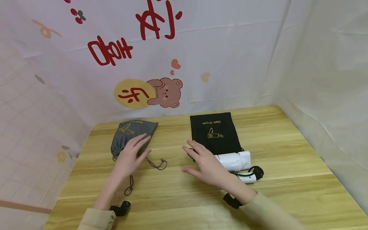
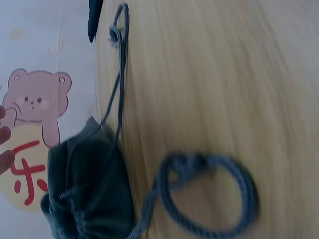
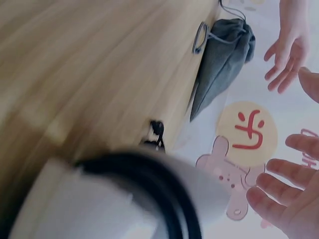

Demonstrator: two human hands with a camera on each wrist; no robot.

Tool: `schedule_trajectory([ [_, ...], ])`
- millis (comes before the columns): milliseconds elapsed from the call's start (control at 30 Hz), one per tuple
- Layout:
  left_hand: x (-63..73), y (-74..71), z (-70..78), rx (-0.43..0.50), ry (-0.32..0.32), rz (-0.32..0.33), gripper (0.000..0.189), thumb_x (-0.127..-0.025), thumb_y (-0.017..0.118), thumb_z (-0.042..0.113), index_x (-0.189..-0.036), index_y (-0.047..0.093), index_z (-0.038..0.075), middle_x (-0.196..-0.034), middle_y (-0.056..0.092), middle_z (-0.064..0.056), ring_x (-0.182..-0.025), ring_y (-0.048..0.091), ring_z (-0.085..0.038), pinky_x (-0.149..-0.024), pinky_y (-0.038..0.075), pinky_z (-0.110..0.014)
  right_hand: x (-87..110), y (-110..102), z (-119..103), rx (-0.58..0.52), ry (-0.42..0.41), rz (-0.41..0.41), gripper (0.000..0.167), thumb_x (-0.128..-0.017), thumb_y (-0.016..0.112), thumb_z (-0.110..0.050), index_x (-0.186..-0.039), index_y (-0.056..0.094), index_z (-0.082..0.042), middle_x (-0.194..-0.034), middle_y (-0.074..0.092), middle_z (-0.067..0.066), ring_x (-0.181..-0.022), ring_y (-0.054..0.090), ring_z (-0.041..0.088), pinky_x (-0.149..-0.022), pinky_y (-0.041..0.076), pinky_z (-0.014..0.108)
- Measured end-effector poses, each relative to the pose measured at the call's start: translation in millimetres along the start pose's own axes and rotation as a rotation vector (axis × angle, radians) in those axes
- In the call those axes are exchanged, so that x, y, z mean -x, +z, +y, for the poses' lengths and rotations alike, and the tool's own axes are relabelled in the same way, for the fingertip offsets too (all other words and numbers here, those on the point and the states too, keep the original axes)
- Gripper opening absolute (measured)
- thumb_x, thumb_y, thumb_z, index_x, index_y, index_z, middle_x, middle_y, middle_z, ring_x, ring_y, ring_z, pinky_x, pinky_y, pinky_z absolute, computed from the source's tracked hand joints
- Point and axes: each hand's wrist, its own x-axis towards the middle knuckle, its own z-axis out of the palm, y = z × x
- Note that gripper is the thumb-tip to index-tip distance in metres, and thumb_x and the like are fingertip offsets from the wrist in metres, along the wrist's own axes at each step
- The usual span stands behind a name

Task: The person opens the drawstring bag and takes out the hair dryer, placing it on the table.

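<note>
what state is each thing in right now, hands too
Grey drawstring pouch: lying down, neck gathered, body bulging
Black drawstring pouch: spread flat; mouth unclear
White hair dryer: lying down, partly hidden by the right hand
Black cord: looped over the hair dryer
Left hand: fingers extended, raised, holding nothing
Right hand: fingers extended, holding nothing

The hair dryer (image 1: 232,162) lies before the right-hand pouch (image 1: 216,134).
</note>
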Motion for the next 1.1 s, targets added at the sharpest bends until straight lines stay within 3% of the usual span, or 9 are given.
schedule_trajectory([
  [233,8.0,-9.8,-15.6,-0.005,0.003,0.010,0.059,-0.087,0.083,0.010,-0.143,0.064,0.009,-0.148,0.061,-0.019,-0.135,0.057,-0.044,-0.103,0.053,-0.066,-14.1,12.1,-17.0,-0.028,-0.013,0.000,0.077,-0.093,0.080,-0.044,-0.157,0.050,-0.013,-0.167,0.043,0.016,-0.155,0.043,0.039,-0.121,0.046,0.055],
  [367,9.8,-15.5,-24.0,-0.016,-0.022,-0.023,0.055,-0.091,0.080,0.010,-0.144,0.064,0.008,-0.152,0.056,-0.022,-0.138,0.053,-0.046,-0.106,0.049,-0.069,-21.0,17.5,-23.0,-0.032,-0.029,-0.002,0.076,-0.093,0.079,-0.044,-0.157,0.050,-0.013,-0.167,0.043,0.016,-0.155,0.043,0.039,-0.121,0.047,0.054],
  [733,8.8,-35.5,-45.2,-0.033,-0.012,-0.071,0.050,-0.094,0.076,0.005,-0.142,0.064,0.003,-0.147,0.059,-0.024,-0.134,0.055,-0.047,-0.106,0.049,-0.065,-41.8,42.3,-38.9,-0.082,-0.029,-0.051,0.074,-0.097,0.075,-0.045,-0.158,0.048,-0.014,-0.168,0.041,0.014,-0.156,0.042,0.036,-0.123,0.044,0.054],
  [1100,5.8,-40.5,-71.2,0.019,-0.166,-0.194,0.044,-0.104,0.065,0.011,-0.146,0.059,0.001,-0.154,0.051,-0.030,-0.140,0.046,-0.054,-0.111,0.041,-0.071,-56.6,57.1,-46.5,-0.018,-0.042,-0.067,0.071,-0.099,0.070,-0.049,-0.158,0.048,-0.016,-0.167,0.044,0.012,-0.155,0.045,0.029,-0.125,0.044,0.044],
])
